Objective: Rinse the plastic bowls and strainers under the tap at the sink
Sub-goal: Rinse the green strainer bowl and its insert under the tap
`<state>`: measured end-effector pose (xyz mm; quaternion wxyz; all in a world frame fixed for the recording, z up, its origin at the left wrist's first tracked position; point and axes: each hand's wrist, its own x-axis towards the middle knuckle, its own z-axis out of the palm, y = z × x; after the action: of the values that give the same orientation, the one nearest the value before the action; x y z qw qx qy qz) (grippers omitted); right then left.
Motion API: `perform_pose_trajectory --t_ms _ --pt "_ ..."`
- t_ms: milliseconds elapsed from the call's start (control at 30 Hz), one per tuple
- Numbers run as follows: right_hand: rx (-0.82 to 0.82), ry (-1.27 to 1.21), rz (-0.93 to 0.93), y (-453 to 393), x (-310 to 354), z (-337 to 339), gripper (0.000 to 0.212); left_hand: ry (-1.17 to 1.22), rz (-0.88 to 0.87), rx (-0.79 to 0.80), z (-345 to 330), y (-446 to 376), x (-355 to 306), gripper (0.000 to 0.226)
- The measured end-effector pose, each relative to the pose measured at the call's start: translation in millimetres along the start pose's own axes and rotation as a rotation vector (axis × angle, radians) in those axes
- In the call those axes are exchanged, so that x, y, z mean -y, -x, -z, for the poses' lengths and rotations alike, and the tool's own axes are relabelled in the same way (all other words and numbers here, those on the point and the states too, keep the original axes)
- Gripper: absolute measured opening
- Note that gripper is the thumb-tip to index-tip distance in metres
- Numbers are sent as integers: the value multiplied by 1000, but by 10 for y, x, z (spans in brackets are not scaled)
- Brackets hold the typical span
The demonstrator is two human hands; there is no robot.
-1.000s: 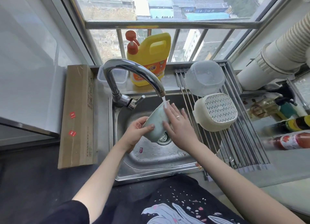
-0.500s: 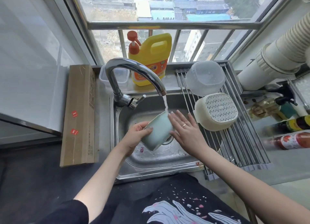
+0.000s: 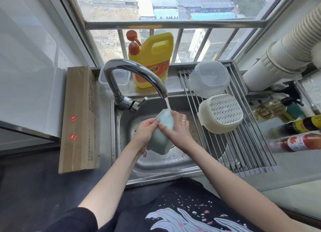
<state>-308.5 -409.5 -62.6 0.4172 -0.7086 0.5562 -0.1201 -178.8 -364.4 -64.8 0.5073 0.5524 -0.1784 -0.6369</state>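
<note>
A pale green plastic bowl [image 3: 160, 137] is held on its side over the steel sink [image 3: 156, 164], its upper edge under the stream from the chrome tap [image 3: 135, 71]. My left hand [image 3: 145, 131] grips the bowl's left side. My right hand [image 3: 177, 125] presses on its right side, fingers across the outside. On the drying rack [image 3: 243, 144] to the right, a cream strainer [image 3: 221, 112] lies upside down and a clear plastic bowl [image 3: 209, 78] lies upside down behind it.
A yellow detergent jug [image 3: 152, 61] and a small clear container [image 3: 115, 78] stand on the ledge behind the tap. A long cardboard box [image 3: 79, 120] lies left of the sink. Sauce bottles [image 3: 302, 142] lie at the far right, below a white duct [image 3: 286, 50].
The bowl has been turned in my hands and raised toward the stream. My right hand, open beside it before, now rests on its outer side.
</note>
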Motion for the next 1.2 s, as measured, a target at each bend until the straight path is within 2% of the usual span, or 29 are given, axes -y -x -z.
perform_pose_trajectory --t_ms 133,267,333,400,467,533,634,700,767,834,900,967,1034,1067,1200 --pt "22 -139 -166 -8 -28 -57 89 -137 -35 -52 15 -11 -1 25" --pt "32 -244 -249 4 -84 -90 68 -347 -102 -67 1 -77 -44 29" --pt "17 -334 -253 1 -119 -25 53 -355 -108 -82 -22 -63 -101 29" --pt "-3 -402 -260 -16 -150 53 48 -361 -125 -90 -36 -51 -132 33" --pt "-43 -376 -250 -23 -131 45 45 -367 -136 -104 -46 -55 -123 35" --pt "-163 -457 -259 -35 -98 -31 32 -344 -144 -101 -44 -69 -110 37" --pt "-317 -712 -340 -54 -69 2 17 -297 -160 -79 43 -48 -57 61" --pt "-361 -894 -461 -79 -179 94 23 -179 -151 -59 175 -10 -28 72" --pt "-246 -925 -548 -71 -253 160 33 -49 -125 5 263 14 27 72" --pt "-20 -1074 -564 -68 -223 179 39 39 -75 61 271 22 108 81" --pt "35 -1215 -531 -60 -173 189 45 29 -41 73 266 36 138 87" --pt "-19 -1205 -433 -78 -150 241 34 -93 -49 54 321 57 128 67" --pt "-110 -1022 -322 -93 -174 289 23 -216 -33 83 422 79 97 36" --pt "-126 -928 -290 -94 -192 317 17 -258 -13 111 463 80 87 29" --pt "-43 -834 -202 -86 -185 393 14 -243 -14 160 439 75 -11 47"
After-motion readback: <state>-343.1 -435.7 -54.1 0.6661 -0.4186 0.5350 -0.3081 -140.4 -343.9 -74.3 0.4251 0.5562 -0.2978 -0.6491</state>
